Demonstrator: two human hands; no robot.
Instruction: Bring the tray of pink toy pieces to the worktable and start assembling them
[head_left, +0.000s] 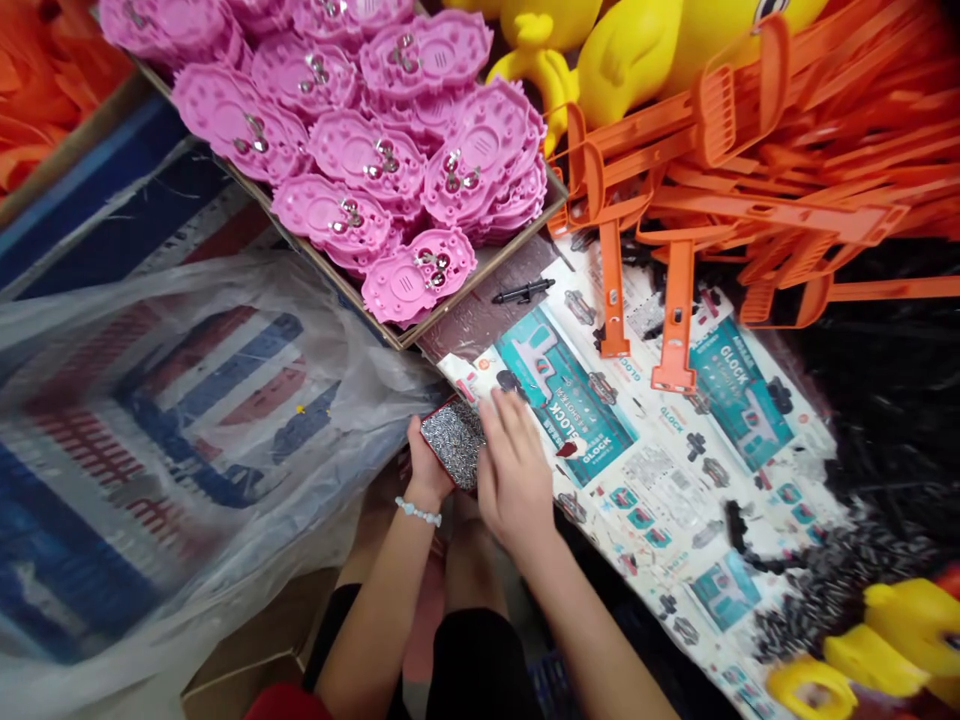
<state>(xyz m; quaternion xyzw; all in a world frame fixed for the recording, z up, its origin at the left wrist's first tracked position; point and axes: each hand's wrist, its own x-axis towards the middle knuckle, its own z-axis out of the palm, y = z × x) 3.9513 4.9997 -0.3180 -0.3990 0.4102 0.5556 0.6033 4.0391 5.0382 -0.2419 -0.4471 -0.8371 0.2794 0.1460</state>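
Note:
My left hand (427,465), with a pale beaded bracelet on the wrist, grips the left side of a small red-rimmed box (426,436). Tiny silvery pieces (454,442) fill it, too small to make out singly; they look like small screws. My right hand (514,465) lies over the box's right side, its fingers stretched out and close together, palm down. Whatever is under those fingers is hidden. Both hands are at the near edge of a printed cardboard sheet (652,470) on the table.
Ahead, a cardboard tray (491,280) holds stacks of pink plastic parts (337,215) with metal bits. Orange plastic pieces (810,210) pile up at right, near yellow duck-shaped parts (630,60). A black part (523,291) lies on the table. Small dark pieces (840,580) are heaped lower right. Plastic sheeting (337,430) covers the left.

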